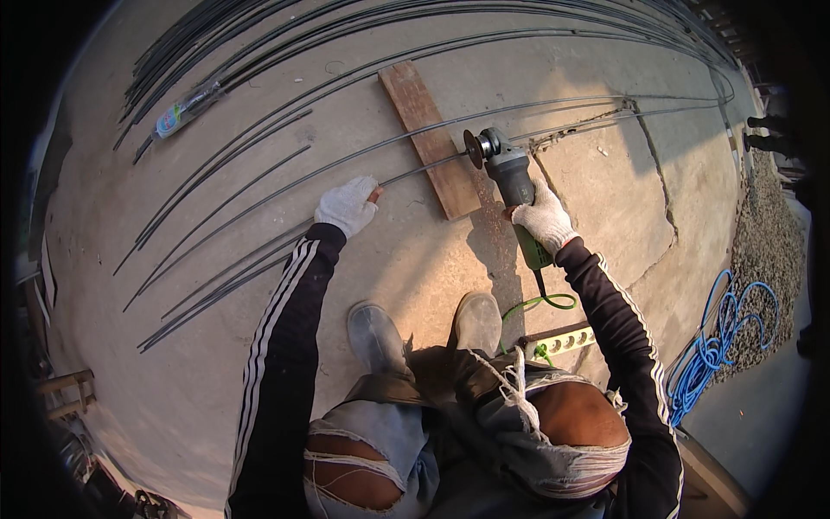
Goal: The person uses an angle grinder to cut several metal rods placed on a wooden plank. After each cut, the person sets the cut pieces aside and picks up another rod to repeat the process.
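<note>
My gloved left hand (347, 205) is closed on a thin steel rod (416, 170), which crosses a wooden board (406, 91) on the concrete floor. My gloved right hand (540, 216) grips the body of a green and grey angle grinder (517, 183). The grinder's disc (475, 150) is at the rod, just right of the board; whether they touch I cannot tell. Other long rods (233, 203) lie alongside on both sides. A green cable (559, 303) runs from the grinder's tail near a power strip (560, 342).
Bundles of rods (303, 26) lie at the top, near a plastic bottle (186, 111). A coiled blue hose (718, 346) and gravel (765, 251) are at the right. Dark legs, apparently another person's (761, 141), show at the right rim. My boots stand below the board.
</note>
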